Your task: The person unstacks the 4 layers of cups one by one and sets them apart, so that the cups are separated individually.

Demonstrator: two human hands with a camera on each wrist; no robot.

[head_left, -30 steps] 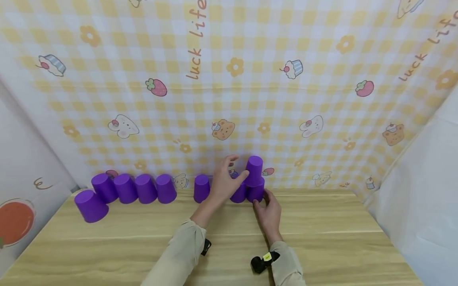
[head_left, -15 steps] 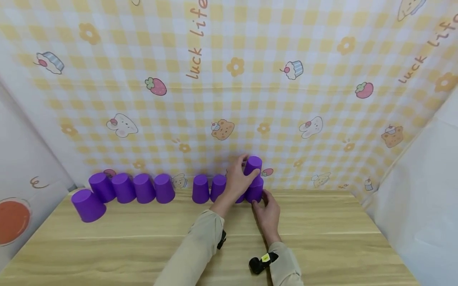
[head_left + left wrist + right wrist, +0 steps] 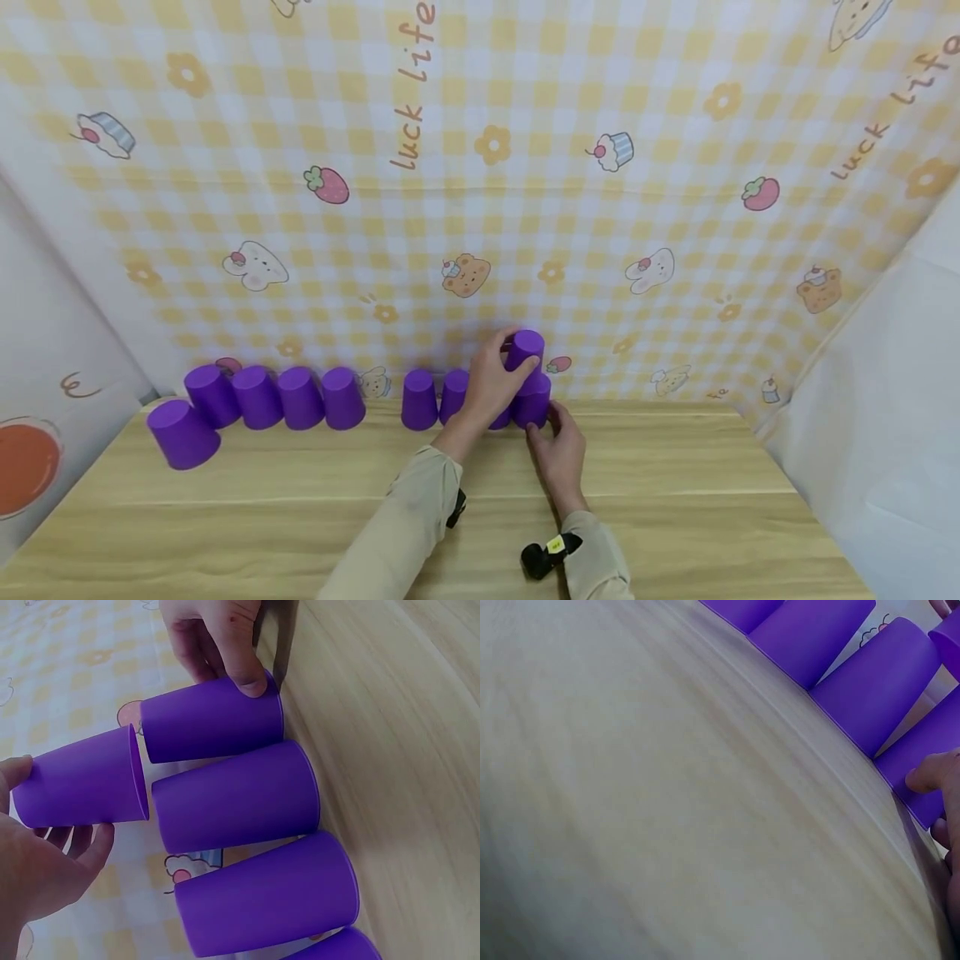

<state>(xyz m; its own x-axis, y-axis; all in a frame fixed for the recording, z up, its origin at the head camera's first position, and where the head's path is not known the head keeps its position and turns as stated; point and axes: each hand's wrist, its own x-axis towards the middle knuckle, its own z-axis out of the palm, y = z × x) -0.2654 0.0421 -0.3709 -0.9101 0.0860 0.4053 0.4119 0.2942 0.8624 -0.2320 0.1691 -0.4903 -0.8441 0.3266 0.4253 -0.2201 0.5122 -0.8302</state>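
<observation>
My left hand (image 3: 495, 387) holds an upside-down purple cup (image 3: 527, 348), thumb on its front and fingers round the far side. In the left wrist view that held cup (image 3: 86, 780) has its rim close over the bases of the two end cups below it. Low down, my right hand (image 3: 562, 450) grips the rightmost cup (image 3: 534, 408) of the row near its rim, with the thumb (image 3: 928, 772) pressed on the front. The neighbouring purple cups (image 3: 236, 799) stand upside down side by side, partly hidden by my left hand in the head view.
Further left, several more upside-down purple cups (image 3: 300, 400) line the back of the wooden table (image 3: 285, 517), with one cup (image 3: 182, 435) set forward of them. A yellow checked cloth (image 3: 555, 217) hangs right behind the row.
My left hand has moved right and taken hold of the upper cup, which stood over the rightmost cup. That cup has since shifted slightly left. My right hand has stayed in place.
</observation>
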